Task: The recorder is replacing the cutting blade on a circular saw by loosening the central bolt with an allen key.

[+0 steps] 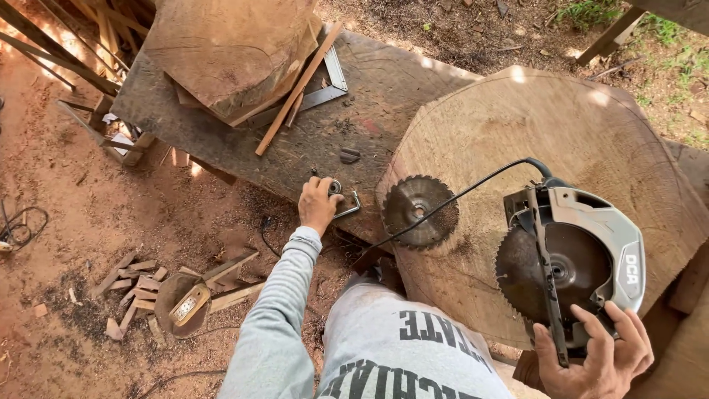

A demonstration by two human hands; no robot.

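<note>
A grey circular saw (583, 258) lies on its side on a large round wood slab (517, 125), its toothed blade facing up. My right hand (598, 355) grips the saw's lower edge near the blade. A loose saw blade (419, 211) rests on the slab to the left, with the saw's black cord (458, 196) running over it. My left hand (317, 205) reaches out to the dark workbench (244, 148) and closes on a small metal wrench (344, 201) at the bench's near edge.
A thick wood slab (229, 52), a wooden stick (299, 89) and a metal square (332, 85) lie on the bench's far part. Below, on the red dirt, are wood offcuts (140, 284) and a coiled cable (22, 225).
</note>
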